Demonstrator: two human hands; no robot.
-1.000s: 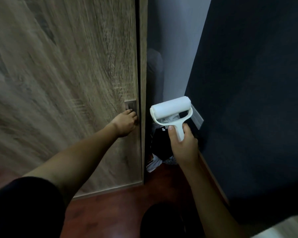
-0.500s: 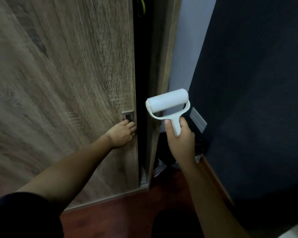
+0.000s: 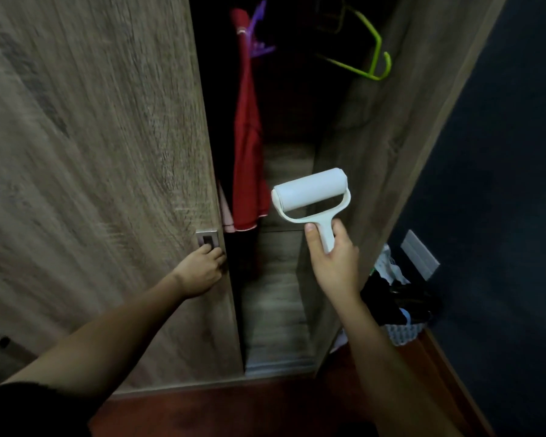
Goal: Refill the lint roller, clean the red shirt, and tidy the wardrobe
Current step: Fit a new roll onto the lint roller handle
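My right hand [image 3: 334, 263] grips the handle of a white lint roller [image 3: 311, 192], its roll upright in front of the wardrobe opening. My left hand [image 3: 202, 269] holds the metal pull [image 3: 207, 238] of the wooden sliding door [image 3: 92, 184], fingers hooked at the door's edge. Inside the dark wardrobe a red shirt [image 3: 248, 146] hangs on a purple hanger [image 3: 259, 42], just left of the roller. Something pale pink [image 3: 226, 212] hangs beside the shirt, mostly hidden by the door.
An empty green hanger [image 3: 372, 58] hangs at the upper right inside the wardrobe. A basket of dark clothes [image 3: 397, 310] stands on the floor between the wardrobe side and the dark blue wall [image 3: 501, 184]. A wall socket [image 3: 420, 253] sits above it. The floor is reddish wood.
The sliding door has moved left with my left hand on its pull, exposing the red shirt and hangers. My right hand has kept the lint roller raised.
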